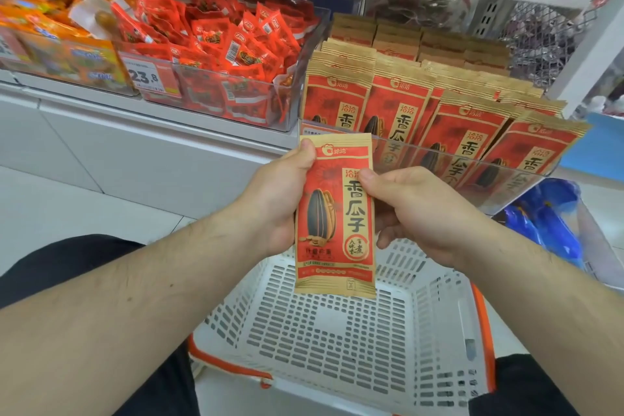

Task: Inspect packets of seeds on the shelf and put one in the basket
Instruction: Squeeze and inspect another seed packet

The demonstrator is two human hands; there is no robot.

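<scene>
Upright, seed packet (336,216) long axis vertical, both hands' fingers gripping it above basket (337,331)

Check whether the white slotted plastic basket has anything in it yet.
Empty as far as visible: the white slotted plastic basket shows only bare floor. The red-and-gold seed packet is above it, held by both hands.

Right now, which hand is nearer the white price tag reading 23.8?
Left. The left hand grips the red-and-gold paper seed packet below-right of the price tag; the right hand is farther right.

Red-and-tan seed packet (335,213) with black striped seed; white slotted basket (337,331), orange trim.
</scene>
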